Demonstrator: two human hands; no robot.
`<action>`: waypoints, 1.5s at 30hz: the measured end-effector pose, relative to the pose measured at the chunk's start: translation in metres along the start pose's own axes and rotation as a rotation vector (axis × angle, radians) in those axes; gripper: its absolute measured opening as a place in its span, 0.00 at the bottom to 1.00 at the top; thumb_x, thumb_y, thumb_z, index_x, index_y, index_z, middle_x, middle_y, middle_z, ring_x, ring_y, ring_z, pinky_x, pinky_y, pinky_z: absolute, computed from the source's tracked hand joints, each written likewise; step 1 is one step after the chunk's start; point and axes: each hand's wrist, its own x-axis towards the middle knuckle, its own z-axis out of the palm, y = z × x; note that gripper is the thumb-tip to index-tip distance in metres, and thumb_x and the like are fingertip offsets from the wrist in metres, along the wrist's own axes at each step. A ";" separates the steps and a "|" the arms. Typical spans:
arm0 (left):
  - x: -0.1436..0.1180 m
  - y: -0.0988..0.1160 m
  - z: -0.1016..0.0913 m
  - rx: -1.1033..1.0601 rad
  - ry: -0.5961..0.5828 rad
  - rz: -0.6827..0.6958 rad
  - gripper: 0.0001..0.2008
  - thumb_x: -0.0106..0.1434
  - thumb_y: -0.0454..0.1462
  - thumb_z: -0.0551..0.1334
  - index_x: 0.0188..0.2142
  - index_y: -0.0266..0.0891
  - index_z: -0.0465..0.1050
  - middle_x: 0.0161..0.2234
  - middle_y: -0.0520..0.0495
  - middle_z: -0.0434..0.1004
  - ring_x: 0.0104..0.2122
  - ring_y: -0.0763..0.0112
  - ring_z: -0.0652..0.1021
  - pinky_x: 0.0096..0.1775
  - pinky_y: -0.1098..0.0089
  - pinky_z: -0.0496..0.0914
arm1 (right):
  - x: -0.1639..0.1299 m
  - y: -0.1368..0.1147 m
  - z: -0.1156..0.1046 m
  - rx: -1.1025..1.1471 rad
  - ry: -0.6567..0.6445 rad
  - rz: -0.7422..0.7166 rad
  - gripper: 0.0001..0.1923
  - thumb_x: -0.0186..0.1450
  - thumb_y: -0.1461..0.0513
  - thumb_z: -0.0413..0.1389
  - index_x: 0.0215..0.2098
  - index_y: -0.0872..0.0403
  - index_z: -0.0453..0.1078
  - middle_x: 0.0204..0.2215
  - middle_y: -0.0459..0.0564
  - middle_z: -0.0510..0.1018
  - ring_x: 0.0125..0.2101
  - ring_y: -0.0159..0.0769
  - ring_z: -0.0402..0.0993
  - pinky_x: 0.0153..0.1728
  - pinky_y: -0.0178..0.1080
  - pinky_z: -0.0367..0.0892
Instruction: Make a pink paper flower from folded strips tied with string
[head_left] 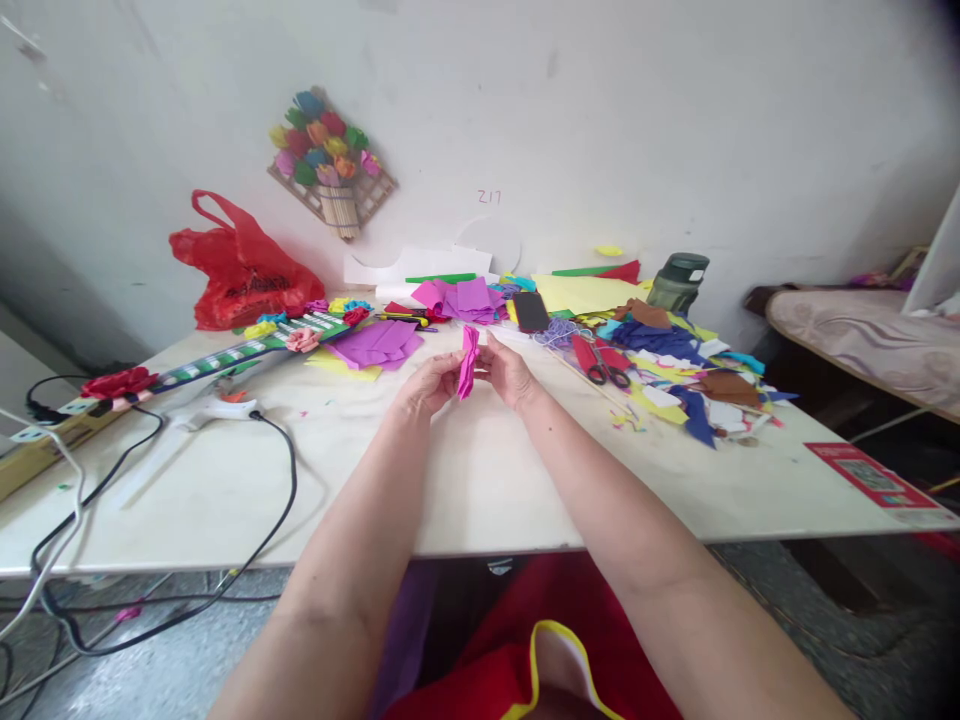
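Both of my hands are raised over the middle of the white table (480, 480) and pinch one folded strip of bright pink paper (468, 362) between them. My left hand (427, 385) grips its left side with fingers curled. My right hand (505, 370) holds its right side with thumb and fingertips. The strip stands roughly upright between the two hands, above the tabletop. Just beyond the hands lie loose purple paper sheets (375, 343) and a second pile of pink and purple sheets (459, 298).
Red-handled scissors (604, 362) and many coloured paper scraps (679, 375) cover the right side. A glue gun (214, 410) with black cables lies at left, near a decorated strip with paper flowers (247, 350). A red plastic bag (240, 268) and a green bottle (679, 282) stand by the wall.
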 end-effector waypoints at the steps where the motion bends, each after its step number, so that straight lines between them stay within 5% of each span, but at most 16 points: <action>1: -0.001 0.000 0.001 -0.028 -0.013 -0.011 0.08 0.46 0.37 0.66 0.26 0.35 0.73 0.22 0.48 0.72 0.20 0.76 0.69 0.24 0.73 0.63 | -0.001 -0.002 0.000 0.009 -0.038 0.005 0.24 0.56 0.44 0.48 0.28 0.55 0.71 0.28 0.51 0.75 0.30 0.34 0.69 0.35 0.37 0.64; 10: -0.009 0.002 0.011 -0.122 -0.216 -0.098 0.12 0.47 0.37 0.68 0.30 0.35 0.69 0.23 0.50 0.67 0.21 0.79 0.69 0.24 0.75 0.63 | -0.011 -0.007 0.001 0.075 -0.203 -0.016 0.22 0.52 0.56 0.45 0.36 0.58 0.74 0.30 0.55 0.77 0.31 0.39 0.68 0.34 0.41 0.63; 19: -0.004 -0.003 0.013 -0.236 -0.318 -0.108 0.09 0.50 0.35 0.64 0.32 0.37 0.67 0.23 0.51 0.64 0.22 0.80 0.66 0.23 0.78 0.60 | -0.015 -0.009 0.000 0.056 -0.145 -0.070 0.16 0.48 0.61 0.50 0.34 0.53 0.73 0.41 0.51 0.76 0.39 0.40 0.70 0.36 0.40 0.66; 30: -0.005 -0.004 0.017 -0.141 -0.135 -0.071 0.05 0.53 0.37 0.61 0.28 0.38 0.71 0.24 0.46 0.69 0.29 0.70 0.72 0.29 0.70 0.67 | -0.013 -0.011 -0.002 0.072 -0.161 -0.095 0.18 0.49 0.60 0.57 0.38 0.53 0.74 0.34 0.49 0.78 0.40 0.38 0.71 0.39 0.39 0.66; 36: -0.003 -0.002 0.013 -0.117 -0.078 -0.065 0.09 0.56 0.40 0.59 0.27 0.36 0.72 0.23 0.45 0.72 0.26 0.71 0.73 0.30 0.69 0.69 | -0.007 -0.007 -0.002 0.041 -0.119 -0.140 0.16 0.48 0.61 0.58 0.35 0.55 0.75 0.21 0.45 0.74 0.26 0.31 0.67 0.34 0.36 0.64; 42: 0.000 0.007 0.001 0.055 -0.059 -0.046 0.25 0.55 0.55 0.54 0.31 0.33 0.71 0.25 0.41 0.75 0.24 0.70 0.75 0.29 0.69 0.70 | 0.001 -0.001 -0.003 0.012 0.061 -0.144 0.11 0.44 0.61 0.59 0.27 0.57 0.73 0.22 0.43 0.73 0.24 0.27 0.64 0.34 0.35 0.61; 45: -0.002 0.007 -0.001 0.221 -0.084 0.014 0.25 0.51 0.54 0.60 0.35 0.33 0.70 0.27 0.41 0.76 0.25 0.70 0.75 0.30 0.69 0.70 | 0.004 0.002 -0.006 -0.017 0.198 -0.095 0.09 0.43 0.61 0.60 0.23 0.56 0.71 0.21 0.42 0.73 0.25 0.28 0.65 0.36 0.36 0.60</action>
